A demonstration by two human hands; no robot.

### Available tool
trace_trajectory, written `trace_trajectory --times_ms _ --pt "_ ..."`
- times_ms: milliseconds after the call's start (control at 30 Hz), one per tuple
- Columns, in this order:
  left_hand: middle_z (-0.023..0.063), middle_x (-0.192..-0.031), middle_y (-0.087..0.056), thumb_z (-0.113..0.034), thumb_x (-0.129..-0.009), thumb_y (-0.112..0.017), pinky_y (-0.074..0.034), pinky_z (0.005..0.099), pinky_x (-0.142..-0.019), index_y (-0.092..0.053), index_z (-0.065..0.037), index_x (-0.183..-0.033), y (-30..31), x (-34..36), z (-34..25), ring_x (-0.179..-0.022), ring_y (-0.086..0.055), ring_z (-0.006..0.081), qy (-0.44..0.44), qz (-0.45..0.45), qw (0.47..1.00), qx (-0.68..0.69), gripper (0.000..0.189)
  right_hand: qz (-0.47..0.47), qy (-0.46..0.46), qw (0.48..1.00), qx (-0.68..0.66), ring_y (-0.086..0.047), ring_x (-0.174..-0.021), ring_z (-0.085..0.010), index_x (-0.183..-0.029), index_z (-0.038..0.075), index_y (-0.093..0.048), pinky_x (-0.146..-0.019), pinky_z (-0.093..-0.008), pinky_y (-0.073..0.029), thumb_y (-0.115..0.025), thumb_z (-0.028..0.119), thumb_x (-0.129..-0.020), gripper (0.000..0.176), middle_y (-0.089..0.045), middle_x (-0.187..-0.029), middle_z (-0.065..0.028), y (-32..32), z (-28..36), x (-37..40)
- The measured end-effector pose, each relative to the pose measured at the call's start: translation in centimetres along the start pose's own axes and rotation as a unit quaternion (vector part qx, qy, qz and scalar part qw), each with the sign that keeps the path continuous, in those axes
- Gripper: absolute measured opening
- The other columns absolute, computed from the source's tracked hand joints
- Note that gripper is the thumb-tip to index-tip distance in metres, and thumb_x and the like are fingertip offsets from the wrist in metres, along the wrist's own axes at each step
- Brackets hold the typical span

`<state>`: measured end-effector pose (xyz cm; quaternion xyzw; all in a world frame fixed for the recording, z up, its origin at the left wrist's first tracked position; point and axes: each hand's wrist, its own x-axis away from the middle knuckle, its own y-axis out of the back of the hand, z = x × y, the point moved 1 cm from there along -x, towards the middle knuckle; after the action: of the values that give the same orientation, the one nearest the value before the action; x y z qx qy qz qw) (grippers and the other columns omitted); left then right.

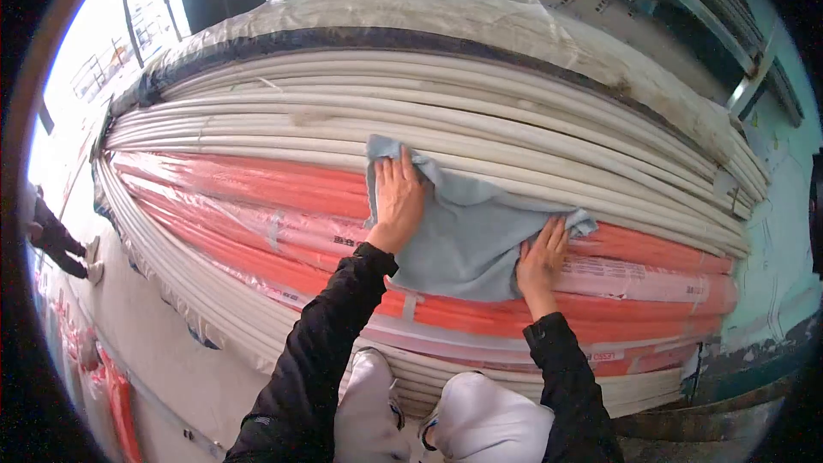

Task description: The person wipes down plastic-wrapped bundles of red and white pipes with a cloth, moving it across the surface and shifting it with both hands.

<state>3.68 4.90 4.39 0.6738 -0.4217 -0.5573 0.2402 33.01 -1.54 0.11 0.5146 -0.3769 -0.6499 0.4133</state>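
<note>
A grey-blue cloth (467,236) lies spread over the pipes, partly wrinkled. Flat on its upper left part rests my left hand (398,201), fingers stretched out and pointing away from me. My right hand (541,266) lies on the cloth's right edge, its fingers extended. Under the cloth run red plastic-wrapped bundles (249,197), some with printed labels. White pipes (300,107) lie in long rows beyond the red bundles, and more white pipes run along the near side.
Behind the pipes is a plastic-covered stack (386,13). Metal bars (746,86) stand at the upper right beside a pale green wall (780,231). Another person (56,236) stands at the far left. Red wrapped items (120,403) lie at the lower left.
</note>
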Motion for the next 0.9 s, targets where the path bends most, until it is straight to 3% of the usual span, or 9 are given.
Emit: trace_trajectory --times_ms 100,200,233,433,533,633,733,767,900 --pt "0.0302 -0.127 -0.053 -0.015 -0.090 -0.057 -0.031 0.0522 -0.113 -0.036 0.014 -0.144 -1.2 -0.9 -3.0 -0.125 -0.046 0.0466 -0.136 -0.053 0.983 -0.110 0.065 -0.008 0.008 1.000 0.004 -0.021 -0.148 -0.0469 -0.153 -0.006 -0.026 -0.122 -0.0530 -0.020 -0.062 0.027 -0.094 0.077 -0.021 -0.161 -0.0271 0.2 -0.1 0.2" --pt "0.0286 -0.123 -0.056 -0.010 -0.087 -0.053 -0.036 0.0495 -0.109 -0.038 0.015 -0.142 -1.4 -2.2 -6.1 -0.120 -0.049 0.0438 -0.163 0.004 0.984 -0.073 0.063 -0.013 0.004 1.000 0.005 -0.020 -0.148 -0.0467 -0.151 -0.007 -0.030 -0.121 -0.0530 -0.021 -0.061 0.027 -0.094 0.073 -0.023 -0.160 -0.0275 -0.4 -0.6 0.3" --pt "0.0281 -0.123 -0.057 -0.008 -0.085 -0.053 -0.037 0.0476 -0.109 -0.039 0.015 -0.142 -1.8 -2.1 -6.9 -0.118 -0.051 0.0420 -0.202 -0.019 0.972 -0.116 0.063 -0.009 -0.003 1.000 0.000 -0.020 -0.148 -0.0466 -0.151 -0.007 -0.030 -0.121 -0.0532 -0.021 -0.061 0.027 -0.094 0.073 -0.023 -0.160 -0.0275 -0.5 -0.5 0.3" --pt "0.0262 -0.128 -0.056 -0.006 -0.083 -0.055 -0.031 0.0498 -0.117 -0.035 0.008 -0.148 -2.1 -1.8 -9.4 -0.128 -0.045 0.0447 -0.247 -0.009 0.966 0.069 0.069 0.005 -0.016 1.000 -0.017 -0.020 -0.149 -0.0459 -0.151 -0.006 -0.030 -0.121 -0.0538 -0.021 -0.061 0.026 -0.095 0.072 -0.021 -0.161 -0.0264 -0.1 0.1 0.2" --pt "0.0244 -0.133 -0.055 -0.006 -0.084 -0.055 -0.025 0.0527 -0.120 -0.032 0.004 -0.152 -0.7 -1.4 -7.4 -0.134 -0.040 0.0464 -0.250 0.050 0.963 0.087 0.072 -0.020 -0.001 1.000 -0.024 -0.023 -0.147 -0.0456 -0.150 -0.006 -0.032 -0.121 -0.0538 -0.021 -0.063 0.024 -0.093 0.071 -0.024 -0.160 -0.0259 -0.3 -0.3 0.4" --pt "0.0237 -0.137 -0.053 -0.011 -0.089 -0.057 -0.023 0.0554 -0.120 -0.029 0.003 -0.153 -0.3 -1.0 -3.8 -0.137 -0.037 0.0476 -0.220 0.019 0.975 0.000 0.072 -0.027 -0.003 0.999 -0.020 -0.024 -0.146 -0.0456 -0.149 -0.005 -0.033 -0.121 -0.0534 -0.021 -0.063 0.022 -0.093 0.069 -0.025 -0.159 -0.0258 -0.1 -0.1 0.3" --pt "0.0239 -0.141 -0.050 -0.019 -0.092 -0.061 -0.022 0.0575 -0.120 -0.027 0.005 -0.153 0.5 -0.5 -0.2 -0.138 -0.035 0.0488 -0.144 0.041 0.988 -0.024 0.074 -0.013 -0.007 1.000 -0.016 -0.023 -0.147 -0.0459 -0.151 -0.006 -0.030 -0.121 -0.0538 -0.021 -0.061 0.024 -0.094 0.071 -0.025 -0.159 -0.0263 -0.3 -0.2 0.2" --pt "0.0257 -0.143 -0.047 -0.026 -0.092 -0.065 -0.022 0.0575 -0.120 -0.025 0.007 -0.153 1.0 -0.4 1.0 -0.138 -0.035 0.0501 -0.127 0.050 0.990 -0.024 0.080 -0.007 -0.008 1.000 -0.014 -0.022 -0.147 -0.0460 -0.152 -0.007 -0.028 -0.121 -0.0541 -0.021 -0.061 0.024 -0.095 0.072 -0.026 -0.158 -0.0265 -0.4 -0.2 0.2" --pt "0.0322 -0.146 -0.041 -0.028 -0.090 -0.069 -0.022 0.0572 -0.120 -0.020 0.008 -0.154 1.7 -0.4 5.0 -0.139 -0.033 0.0521 -0.046 0.023 0.998 -0.026 0.088 -0.023 0.011 1.000 0.000 -0.023 -0.147 -0.0456 -0.153 -0.004 -0.028 -0.121 -0.0539 -0.022 -0.060 0.025 -0.095 0.072 -0.025 -0.160 -0.0241 0.0 0.0 0.2"
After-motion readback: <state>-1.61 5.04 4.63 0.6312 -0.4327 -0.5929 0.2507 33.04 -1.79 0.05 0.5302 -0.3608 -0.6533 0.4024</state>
